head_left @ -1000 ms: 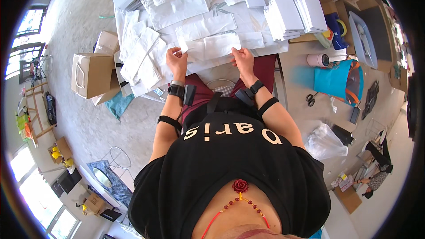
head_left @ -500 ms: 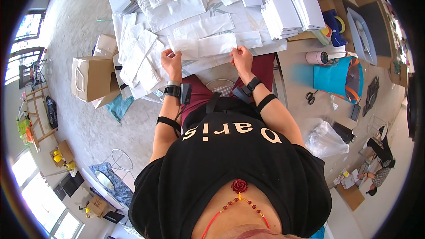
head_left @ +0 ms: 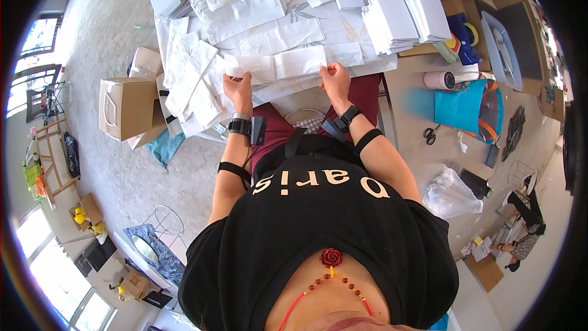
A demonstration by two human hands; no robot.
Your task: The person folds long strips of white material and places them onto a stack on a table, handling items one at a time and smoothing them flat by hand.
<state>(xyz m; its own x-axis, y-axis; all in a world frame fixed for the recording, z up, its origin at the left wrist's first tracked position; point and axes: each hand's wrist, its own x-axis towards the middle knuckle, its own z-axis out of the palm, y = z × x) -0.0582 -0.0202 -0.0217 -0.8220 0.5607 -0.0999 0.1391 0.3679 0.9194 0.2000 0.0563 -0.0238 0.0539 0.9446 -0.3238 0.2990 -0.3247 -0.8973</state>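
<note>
A long white strip of thin, folded material [head_left: 288, 64], paper or plastic film, lies across the near edge of the table. My left hand [head_left: 237, 91] pinches its lower edge near the left end, with the fingertips partly hidden. At its right end, my right hand [head_left: 335, 81] grips the near corner between thumb and fingers. The strip has an upright crease near its middle. Just beyond it lies another flat white strip [head_left: 283, 37]. Loose white bags or sleeves [head_left: 195, 83] overlap in a pile beside my left hand.
Stacks of white folded sheets [head_left: 392, 21] stand at the table's right, with more white sleeves [head_left: 242, 9] at the back. Cardboard boxes [head_left: 128, 110] sit left. To the right are a pink cup [head_left: 438, 79], a teal bag [head_left: 456, 113] and scissors [head_left: 430, 136] on the floor.
The strip's left end has spread farther left and lies flatter. My left hand has shifted slightly and its fingers have changed position; my right hand has barely moved.
</note>
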